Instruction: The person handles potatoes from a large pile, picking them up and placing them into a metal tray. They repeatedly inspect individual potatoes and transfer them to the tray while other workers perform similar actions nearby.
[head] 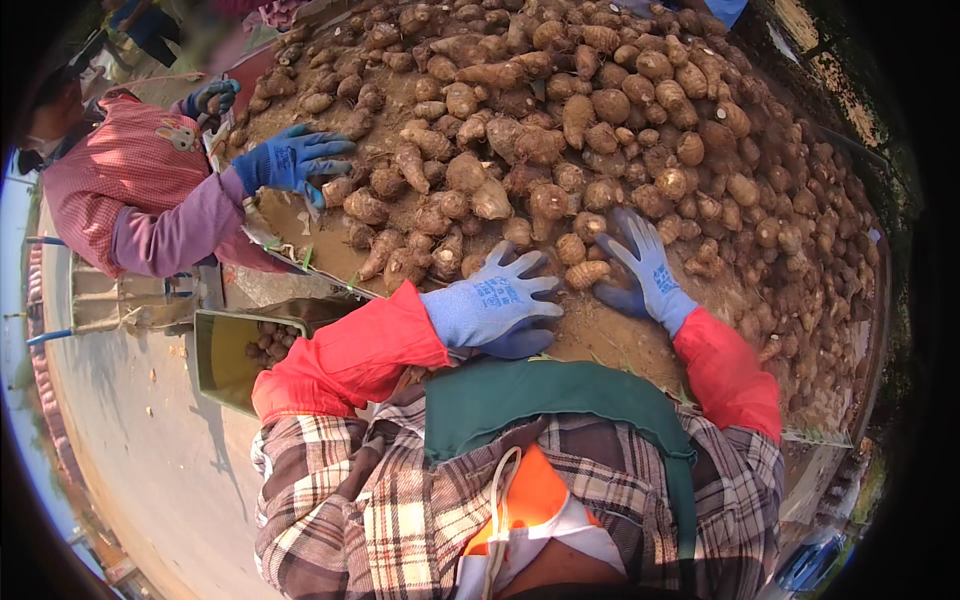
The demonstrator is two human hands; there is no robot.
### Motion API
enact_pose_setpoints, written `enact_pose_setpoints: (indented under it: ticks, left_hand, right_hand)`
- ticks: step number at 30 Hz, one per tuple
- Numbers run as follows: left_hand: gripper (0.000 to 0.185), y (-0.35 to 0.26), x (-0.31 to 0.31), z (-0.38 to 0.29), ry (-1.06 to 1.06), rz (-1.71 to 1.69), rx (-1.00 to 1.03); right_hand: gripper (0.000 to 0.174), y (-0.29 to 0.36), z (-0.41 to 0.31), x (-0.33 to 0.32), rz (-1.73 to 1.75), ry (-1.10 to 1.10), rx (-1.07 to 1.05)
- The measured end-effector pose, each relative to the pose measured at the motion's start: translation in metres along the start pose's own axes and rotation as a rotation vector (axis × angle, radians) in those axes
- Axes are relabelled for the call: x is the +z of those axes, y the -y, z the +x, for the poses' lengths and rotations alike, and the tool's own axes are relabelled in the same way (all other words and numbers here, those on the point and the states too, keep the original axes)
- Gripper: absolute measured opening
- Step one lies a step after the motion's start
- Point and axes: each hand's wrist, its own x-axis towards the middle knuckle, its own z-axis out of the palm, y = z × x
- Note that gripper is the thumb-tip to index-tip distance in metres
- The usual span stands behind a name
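Observation:
Both my hands wear light blue work gloves with darker blue palms, and red sleeves cover the forearms. My left hand (496, 301) lies palm-down near the front edge of the table, fingers spread towards the right. My right hand (643, 274) reaches forward with thumb and fingers apart, its fingertips against the pile of brown taro corms (517, 139). Between the two hands lie a few loose corms, the nearest a small ringed taro corm (587, 274) close to my right thumb. No corm shows in either hand, though the undersides of both are hidden.
The soil-covered tabletop (581, 330) carries the heap far back and right. At left, a co-worker's blue-gloved hand (296, 161) reaches over the corms. Below the table's left edge stands a yellowish bin (225, 360) holding some corms. A metal-framed cloth seat (112, 292) stands behind it.

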Motion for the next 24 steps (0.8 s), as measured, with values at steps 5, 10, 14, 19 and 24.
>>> enact_pose_setpoints:
  ticks: [5,10,14,19,24]
  left_hand:
    - [0.059,0.051,0.002,-0.015,0.123,0.267,-0.255]
    - [0.056,0.104,-0.015,-0.042,0.064,0.182,-0.584]
    - [0.045,0.159,-0.023,-0.065,-0.098,0.255,-0.852]
    - [0.04,0.187,-0.039,-0.09,-0.251,0.284,-1.14]
    - [0.036,0.152,-0.083,-0.062,-0.607,0.176,-0.837]
  right_hand:
    - [0.076,-0.017,0.087,0.06,-0.156,-0.024,-0.047]
    - [0.077,-0.003,0.209,0.079,-0.297,0.07,-0.112]
    - [0.075,0.028,0.311,0.094,-0.129,0.114,-0.211]
    - [0.032,0.041,0.358,0.087,0.163,-0.015,-0.221]
    - [0.032,-0.019,0.26,-0.024,0.294,-0.335,-0.404]
